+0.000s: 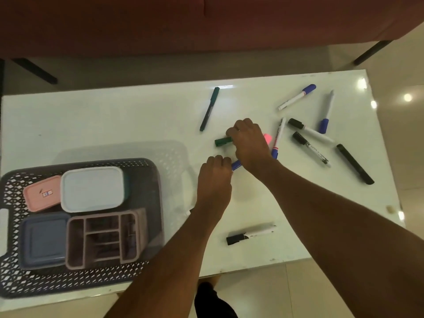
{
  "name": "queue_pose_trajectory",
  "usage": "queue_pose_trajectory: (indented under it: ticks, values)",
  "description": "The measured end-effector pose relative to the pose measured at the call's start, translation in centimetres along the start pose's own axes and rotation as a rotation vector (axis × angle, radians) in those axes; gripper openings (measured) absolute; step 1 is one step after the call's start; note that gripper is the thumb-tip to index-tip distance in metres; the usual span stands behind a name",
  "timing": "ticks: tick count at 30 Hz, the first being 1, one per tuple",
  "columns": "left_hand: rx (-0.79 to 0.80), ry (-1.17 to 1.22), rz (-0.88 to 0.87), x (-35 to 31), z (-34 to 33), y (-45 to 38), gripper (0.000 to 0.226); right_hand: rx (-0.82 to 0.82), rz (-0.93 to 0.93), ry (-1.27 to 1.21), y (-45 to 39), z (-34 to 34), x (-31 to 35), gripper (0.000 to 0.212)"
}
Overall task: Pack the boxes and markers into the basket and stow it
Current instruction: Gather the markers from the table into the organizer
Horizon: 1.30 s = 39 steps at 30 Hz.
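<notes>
The basket (146, 166) is sitting at the bench's (114, 115) near left corner, already carrying four boxes (91, 189). Markers (309, 148) are lying scattered toward the right edge. The right hand (249, 143) is gripping green and pink markers; the left hand (214, 177) is holding a blue marker (236, 165). Judged stage: boxes packed, markers being gathered, stowing outstanding.

place: home living room | cues: red sofa (183, 24) – glossy white low table (114, 115) – tiled floor (408, 157)
</notes>
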<state>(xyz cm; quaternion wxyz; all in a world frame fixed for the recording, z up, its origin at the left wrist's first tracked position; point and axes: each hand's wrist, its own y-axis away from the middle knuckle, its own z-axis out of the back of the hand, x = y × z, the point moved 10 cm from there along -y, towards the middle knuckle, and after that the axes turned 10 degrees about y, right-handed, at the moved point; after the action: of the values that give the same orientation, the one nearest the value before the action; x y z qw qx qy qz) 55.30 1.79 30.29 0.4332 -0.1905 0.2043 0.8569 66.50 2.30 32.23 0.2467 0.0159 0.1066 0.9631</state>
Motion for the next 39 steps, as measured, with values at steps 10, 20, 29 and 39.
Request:
queue_pose_trajectory:
  ticks: [10, 20, 29, 39]
  values:
    - [-0.331, 0.285, 0.193, 1.2, 7.6, -4.3, 0.018, -0.343, -0.614, -0.456, 1.4, 4.4, -9.2, 0.03]
    - [-0.316, 0.177, 0.37, 4.0, 7.4, -11.9, 0.037, -0.034, -1.077, -0.634, 6.8, -3.6, -14.2, 0.036]
    - [-0.207, 0.117, 0.327, 3.3, 6.2, -13.3, 0.036, -0.029, -1.028, -0.515, 6.3, -2.8, -13.9, 0.03]
    - [-0.408, 0.578, 0.344, 2.0, 10.3, -9.2, 0.019, -0.356, -0.901, -0.528, 4.7, 3.8, -10.7, 0.017]
